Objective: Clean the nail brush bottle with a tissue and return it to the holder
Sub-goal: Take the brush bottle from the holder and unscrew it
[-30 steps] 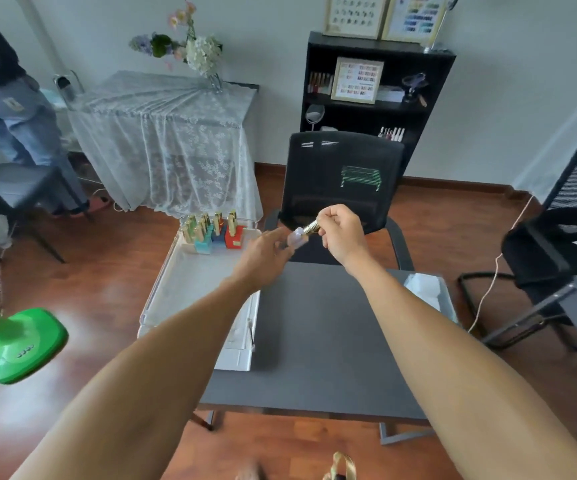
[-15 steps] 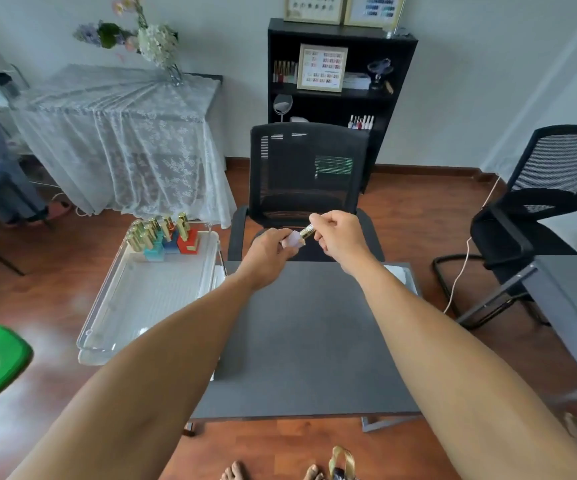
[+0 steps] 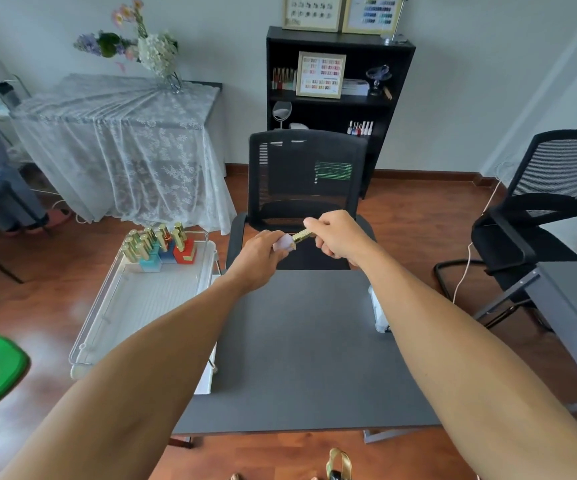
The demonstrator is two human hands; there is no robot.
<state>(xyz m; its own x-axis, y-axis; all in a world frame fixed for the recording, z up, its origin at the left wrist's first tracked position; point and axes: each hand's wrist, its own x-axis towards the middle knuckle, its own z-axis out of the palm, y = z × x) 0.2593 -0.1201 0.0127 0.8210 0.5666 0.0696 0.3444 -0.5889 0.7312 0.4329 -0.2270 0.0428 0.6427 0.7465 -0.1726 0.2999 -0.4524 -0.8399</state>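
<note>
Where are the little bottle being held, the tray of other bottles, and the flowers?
nail brush bottle [image 3: 301, 235], head view, on its gold cap
tray [image 3: 148, 306], head view, on its bare white floor
flowers [image 3: 155, 51], head view, on the white bloom

Pale walls, red wood floor [image 3: 415, 223], black shelf unit [image 3: 340, 98], 2 mesh chairs, lace-draped table [image 3: 121, 140], approx. daylight.

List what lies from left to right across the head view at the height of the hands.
Clear plastic tray with gold-capped bottles in coloured holders → left hand holding pale tissue → gold-capped nail brush bottle → right hand → black mesh office chair.
</note>
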